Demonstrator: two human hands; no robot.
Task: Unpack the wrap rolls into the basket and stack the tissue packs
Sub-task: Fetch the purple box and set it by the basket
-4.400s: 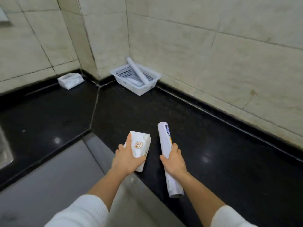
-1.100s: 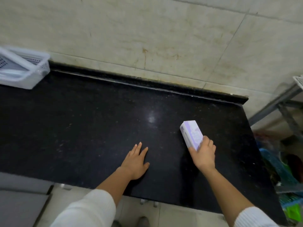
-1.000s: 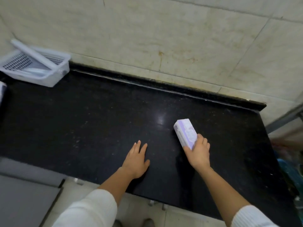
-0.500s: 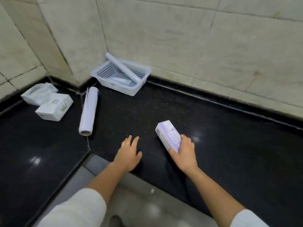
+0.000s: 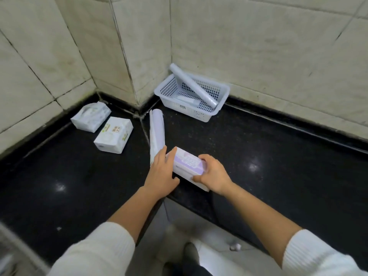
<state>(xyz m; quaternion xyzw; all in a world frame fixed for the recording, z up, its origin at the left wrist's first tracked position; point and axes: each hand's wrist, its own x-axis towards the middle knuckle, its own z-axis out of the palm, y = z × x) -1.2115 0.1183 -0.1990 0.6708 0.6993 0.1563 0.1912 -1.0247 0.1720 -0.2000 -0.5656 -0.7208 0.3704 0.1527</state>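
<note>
Curling round the near end of the purple tissue pack [image 5: 187, 163], the right grip [image 5: 214, 176] holds it by the surface [image 5: 278, 166] edge; the left grip [image 5: 161, 172] lies straight-fingered on its far end, nearer the two white packs [image 5: 113, 134] lying beyond, off leftward

I am seeing lilac bands and purple print on the white rectangular tissue pack [image 5: 188, 163] | pale lilac-grey wrap roll [image 5: 157, 132] is showing no pattern | white perforated plastic basket [image 5: 185, 110] is showing a hole grid | white soft-wrapped tissue pack [image 5: 114, 134] is carrying yellow-green print | glossy black stone counter [image 5: 278, 156] is showing fine speckles | beige wall tiles [image 5: 258, 46] are showing dark grout lines
</note>
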